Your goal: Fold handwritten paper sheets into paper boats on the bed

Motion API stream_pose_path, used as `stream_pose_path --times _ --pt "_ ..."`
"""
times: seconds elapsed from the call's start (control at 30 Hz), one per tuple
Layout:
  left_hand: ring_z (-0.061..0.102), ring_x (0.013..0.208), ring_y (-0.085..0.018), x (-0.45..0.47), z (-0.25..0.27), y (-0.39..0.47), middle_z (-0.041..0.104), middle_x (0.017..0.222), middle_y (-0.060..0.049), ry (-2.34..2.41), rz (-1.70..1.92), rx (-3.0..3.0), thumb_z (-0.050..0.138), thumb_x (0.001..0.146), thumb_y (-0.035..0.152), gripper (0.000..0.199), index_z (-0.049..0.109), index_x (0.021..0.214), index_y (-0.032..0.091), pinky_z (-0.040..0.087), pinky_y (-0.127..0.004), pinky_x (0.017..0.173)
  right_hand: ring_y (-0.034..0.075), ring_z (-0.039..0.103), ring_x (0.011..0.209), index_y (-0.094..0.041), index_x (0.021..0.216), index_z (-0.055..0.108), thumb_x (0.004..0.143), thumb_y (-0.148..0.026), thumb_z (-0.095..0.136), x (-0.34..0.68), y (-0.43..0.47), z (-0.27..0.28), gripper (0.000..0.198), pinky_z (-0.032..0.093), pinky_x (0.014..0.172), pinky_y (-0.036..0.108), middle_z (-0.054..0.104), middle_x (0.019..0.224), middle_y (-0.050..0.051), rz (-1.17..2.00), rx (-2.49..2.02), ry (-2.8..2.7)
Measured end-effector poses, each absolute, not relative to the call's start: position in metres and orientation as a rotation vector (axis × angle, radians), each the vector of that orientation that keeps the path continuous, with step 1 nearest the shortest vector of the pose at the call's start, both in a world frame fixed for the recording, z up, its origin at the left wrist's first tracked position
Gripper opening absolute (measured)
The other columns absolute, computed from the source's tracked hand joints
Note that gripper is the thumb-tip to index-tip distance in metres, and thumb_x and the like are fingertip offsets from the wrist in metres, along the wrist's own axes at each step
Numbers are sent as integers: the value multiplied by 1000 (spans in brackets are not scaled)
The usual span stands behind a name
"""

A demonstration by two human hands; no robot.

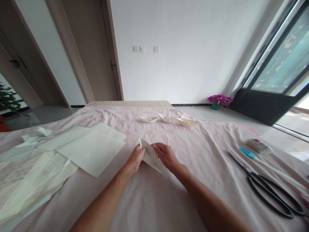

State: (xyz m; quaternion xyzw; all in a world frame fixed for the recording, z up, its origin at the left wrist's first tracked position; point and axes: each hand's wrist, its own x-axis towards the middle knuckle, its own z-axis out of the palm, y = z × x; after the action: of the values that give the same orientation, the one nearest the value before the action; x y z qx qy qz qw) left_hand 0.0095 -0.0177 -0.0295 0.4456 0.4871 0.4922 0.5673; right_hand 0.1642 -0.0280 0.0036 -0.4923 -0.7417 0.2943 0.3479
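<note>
1. Centrally, a folded paper piece (151, 157) is held tilted over the pink floral cloth (149, 203).
2. The left hand (136, 158) pinches its left edge, thumb on top; the right hand (167, 156) grips the upper right edge, fingers curled.
3. Beyond them, three folded paper boats (167, 119) stand in a row.
4. Flat paper sheets (93, 149) lie overlapping on the left.
5. Rightward lie black-handled scissors (248, 171), beside a blue-ended item (247, 153) and a small box (259, 146).

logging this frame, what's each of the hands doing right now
Left hand: closed on the folded paper, thumb on its face.
Right hand: holding the same folded paper at its other side, fingers bent.
</note>
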Motion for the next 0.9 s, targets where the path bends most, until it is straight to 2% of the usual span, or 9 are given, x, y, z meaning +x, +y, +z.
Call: stream_pose_path --times 0.1,0.23,0.47,0.6,0.7,0.8,0.9 --pt "60 59 -18 11 -32 -16 65 65 -3 1164 1182 1023 56 68 24 25 65 90 14 43 -26 55 12 52 62 -16 104 66 92 -48 38 166 -28 -5 44 38 55 22 59 70 1 1052 -1166 -1784" --pt "59 57 -17 12 -35 -15 64 64 -3 1186 1190 1006 57 69 26 25 64 89 13 42 -25 53 11 50 58 -15 102 67 89 -54 42 165 -27 -13 47 38 52 21 57 67 0 1262 -1110 -1662" --pt "59 60 -16 16 -37 -18 63 69 -2 1157 1234 1025 55 73 28 22 58 90 16 45 -26 57 10 47 54 -14 91 66 86 -56 45 162 -26 -20 48 34 50 20 56 63 -1 1292 -1161 -1571" --pt "55 57 -14 17 -39 -18 59 66 1 1184 1294 994 56 71 25 18 56 87 17 42 -24 53 9 44 52 -13 84 66 84 -55 50 162 -27 -17 45 33 49 20 52 60 -2 1331 -1144 -1548" --pt "53 54 -13 19 -38 -18 56 63 2 1192 1316 930 56 70 26 17 55 85 18 39 -23 50 8 44 52 -14 89 67 81 -53 56 162 -27 -16 42 33 49 20 52 59 -3 1340 -1158 -1531" --pt "53 54 -13 24 -33 -20 55 62 2 1161 1306 876 58 72 34 20 52 84 18 41 -24 51 8 45 52 -15 96 68 79 -51 58 160 -28 -15 41 35 50 20 56 62 -2 1330 -1172 -1523" --pt "53 55 -12 29 -28 -21 52 63 4 1108 1334 796 60 73 47 32 48 83 19 43 -25 53 9 49 56 -15 95 69 78 -48 60 156 -30 -14 39 38 52 21 60 66 -1 1291 -1185 -1535"
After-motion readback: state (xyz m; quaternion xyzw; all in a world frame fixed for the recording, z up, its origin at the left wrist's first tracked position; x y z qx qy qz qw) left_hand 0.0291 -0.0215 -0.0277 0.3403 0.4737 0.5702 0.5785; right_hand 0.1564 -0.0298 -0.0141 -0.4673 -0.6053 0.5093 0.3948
